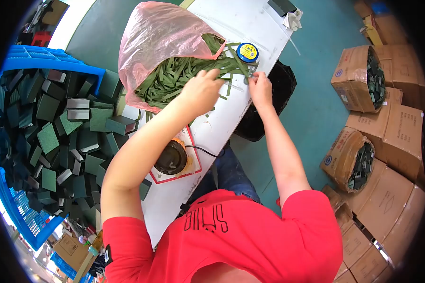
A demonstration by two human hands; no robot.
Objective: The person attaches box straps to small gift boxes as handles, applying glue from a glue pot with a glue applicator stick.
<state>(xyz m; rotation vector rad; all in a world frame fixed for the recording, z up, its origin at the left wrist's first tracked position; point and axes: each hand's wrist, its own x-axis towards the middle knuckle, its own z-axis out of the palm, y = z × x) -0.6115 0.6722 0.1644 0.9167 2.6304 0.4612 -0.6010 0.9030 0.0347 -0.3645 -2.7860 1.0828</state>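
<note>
A heap of flat dark-green ribbon strips (167, 78) spills from a pink plastic bag (151, 33) lying on the white table (212, 129). Over the near edge of the heap is my left hand (202, 90), its fingers curled and slightly blurred; whatever they hold is hidden. At the table's right edge my right hand (261, 89) is closed in a pinch at the end of a green ribbon (240, 63). Beside those fingertips shows a small grey metallic piece (252, 67). A round blue tin with a yellow label (247, 52) stands just beyond. Short cut strips lie between my hands.
A dark round pot (171, 158) with a black cord sits on a red-edged white board. At left, a blue crate (42, 56) is heaped with dark-green boxes (48, 137). A black bag-lined bin (281, 89) stands below the table; cartons (396, 127) are stacked at right.
</note>
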